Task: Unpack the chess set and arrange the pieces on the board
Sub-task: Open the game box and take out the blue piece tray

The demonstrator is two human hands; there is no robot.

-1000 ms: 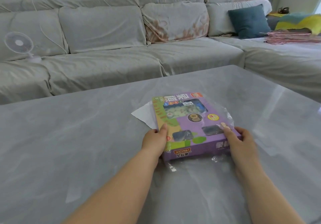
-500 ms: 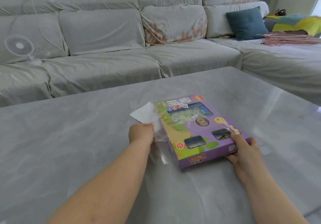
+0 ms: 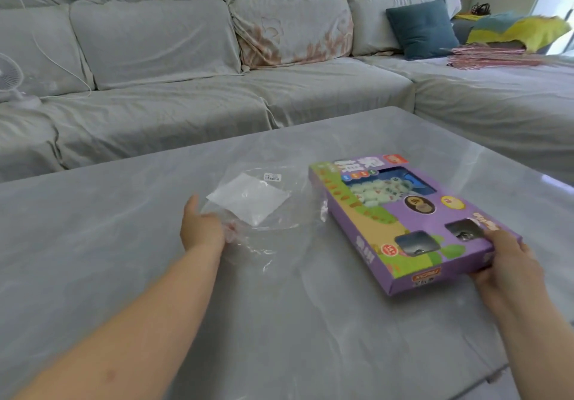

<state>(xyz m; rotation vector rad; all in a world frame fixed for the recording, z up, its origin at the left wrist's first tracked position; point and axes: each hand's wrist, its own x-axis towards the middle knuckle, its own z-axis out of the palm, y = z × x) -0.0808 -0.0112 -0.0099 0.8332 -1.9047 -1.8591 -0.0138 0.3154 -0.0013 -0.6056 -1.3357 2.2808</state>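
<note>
Head view, grey marble-patterned table (image 3: 279,322), grey sofa (image 3: 174,95) behind it.

Box (image 3: 403,216): purple chess-set carton, lying flat on the right half of the table, long axis running away from the person and angled left. Lid closed. Pale green pieces (image 3: 377,193) visible through the window at the far end; two smaller dark windows sit near the near end. Box is fully clear of the bag.

Right hand (image 3: 506,260): closed on the near right corner of the box, thumb on the top face beside the right dark window, fingers wrapped around the edge below. The corner looks slightly raised off the table; contact underneath cannot be confirmed.

Bag (image 3: 264,213): clear plastic wrapper, lying crumpled on the table just left of the box. A white paper sheet (image 3: 248,201) shows through it, and a small barcode label (image 3: 272,177) sits at its far edge.

Left hand (image 3: 200,229): at the near left edge of the bag, fingers curled into the plastic and bunching it, thumb pointing away. Grip appears loose rather than tight.

Background: white fan (image 3: 11,80) at the far left on the sofa, teal cushion (image 3: 421,28) at the right, yellow and blue cloth (image 3: 515,28) beyond it.
</note>
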